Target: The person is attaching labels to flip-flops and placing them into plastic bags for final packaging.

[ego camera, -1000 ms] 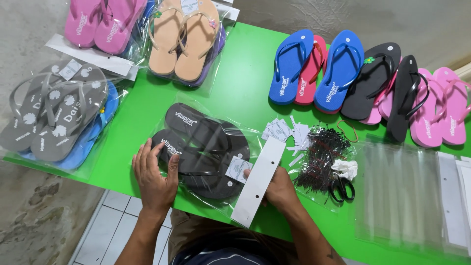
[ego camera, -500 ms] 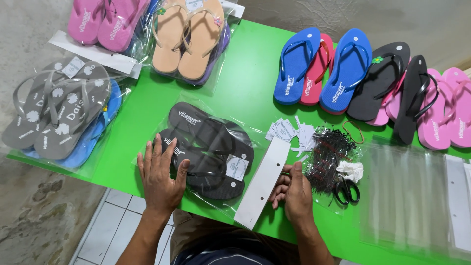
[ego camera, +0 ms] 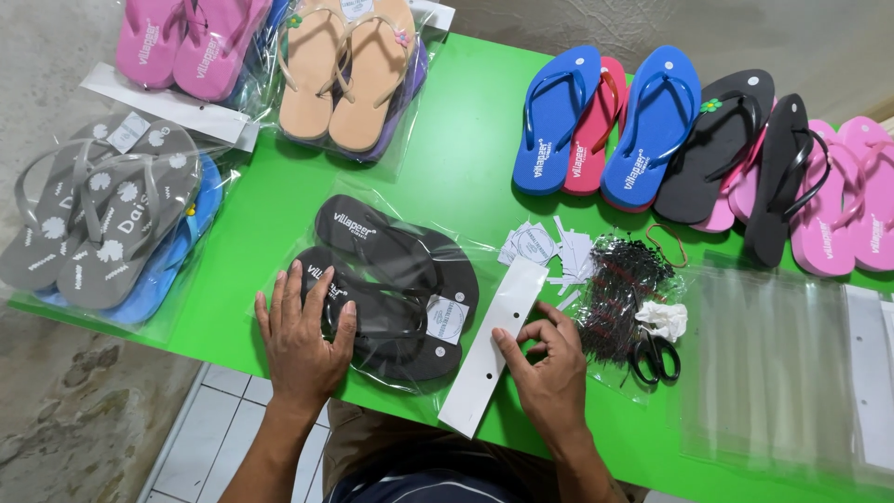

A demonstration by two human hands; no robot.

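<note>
Left hand (ego camera: 303, 340) is seen spread flat, fingers apart, palm pressed down on the clear bag holding a pair of black flip-flops (ego camera: 396, 284), at the bag's near left end; nothing is gripped. Right hand (ego camera: 549, 368) is half curled, thumb and fingertips pinched on the right edge of a white card header strip (ego camera: 494, 345), which lies slanted along the bag's right side, touching it. The bagged pair is placed near the front middle of the green surface (ego camera: 466, 168). Just right of the strip, small paper tags (ego camera: 540, 247), a bundle of dark ties in plastic (ego camera: 619, 298) and black scissors (ego camera: 655, 359) are noted; beyond them, a stack of empty clear bags (ego camera: 773, 363). Loose blue, red, black and pink flip-flops (ego camera: 652, 126) are lined along the far right; bagged grey, pink and tan pairs (ego camera: 349, 74) are set at left and far left. Grey concrete wall and pale floor tiles (ego camera: 186, 438) are visible past the edge. Both forearms are extended from the lower frame, wrists low.
</note>
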